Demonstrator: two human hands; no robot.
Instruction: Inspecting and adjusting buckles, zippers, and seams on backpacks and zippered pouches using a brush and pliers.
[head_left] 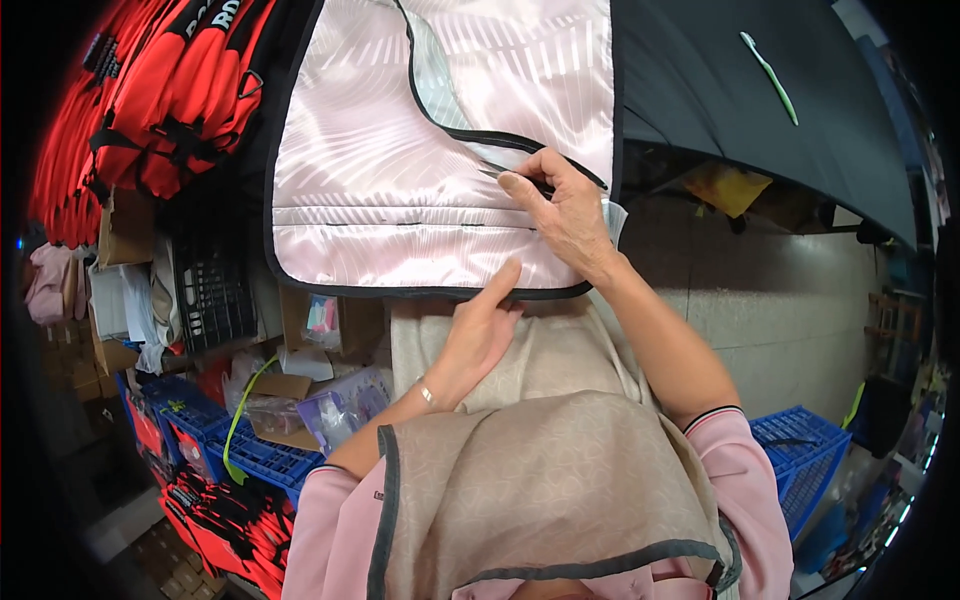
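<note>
A shiny pink lining panel (400, 170) with black piping lies spread out in front of me. My right hand (560, 205) presses on its right part and holds a small thin dark tool (515, 176) against a curved black seam. My left hand (480, 325) rests just below the panel's lower edge, fingertips touching the piping, fingers apart and holding nothing. Beige patterned fabric (540, 480) with grey trim drapes over my lap beneath both forearms.
Red bags (170, 90) are stacked at upper left. Black fabric (720, 80) carrying a green stick (770, 75) lies at upper right. Blue plastic crates (810, 450) stand at right and lower left (240, 450), with cardboard boxes (125, 230) and plastic-wrapped items (340, 405) on the left.
</note>
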